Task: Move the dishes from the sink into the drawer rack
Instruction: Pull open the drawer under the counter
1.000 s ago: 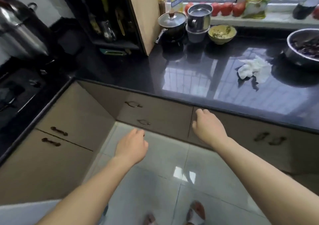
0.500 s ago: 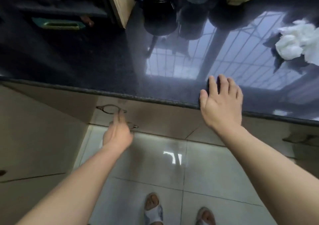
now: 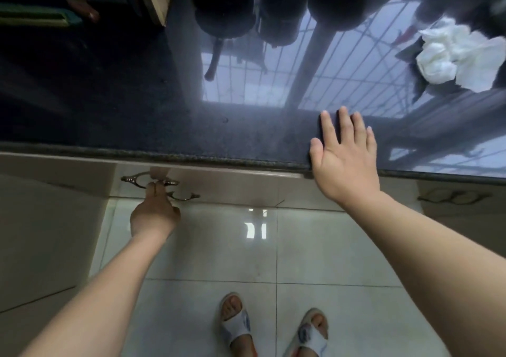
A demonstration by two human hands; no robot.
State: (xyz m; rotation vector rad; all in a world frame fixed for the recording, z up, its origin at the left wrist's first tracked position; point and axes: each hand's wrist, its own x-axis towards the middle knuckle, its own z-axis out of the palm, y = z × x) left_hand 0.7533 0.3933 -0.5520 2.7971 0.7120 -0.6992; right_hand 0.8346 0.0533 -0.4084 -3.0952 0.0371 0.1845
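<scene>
Reaching down at the left, the left hand (image 3: 154, 214) has its fingers on the upper metal drawer handle (image 3: 149, 180), seemingly hooked over it, though how firmly it grips is hard to tell; a second handle (image 3: 184, 196) sits just below. The drawer front (image 3: 232, 182) looks shut, so the rack inside is hidden. Further right, the right hand (image 3: 346, 159) lies flat, fingers straight and spread, on the front edge of the dark glossy table (image 3: 164, 115), holding nothing. At the far right a crumpled white cloth (image 3: 460, 55) rests on the table. Neither sink nor dishes are in view. The step appears to be opening the drawer, before any dish is moved. The next move likely calls for a steady pull outward, with feet (image 3: 273, 326) standing clear.
</scene>
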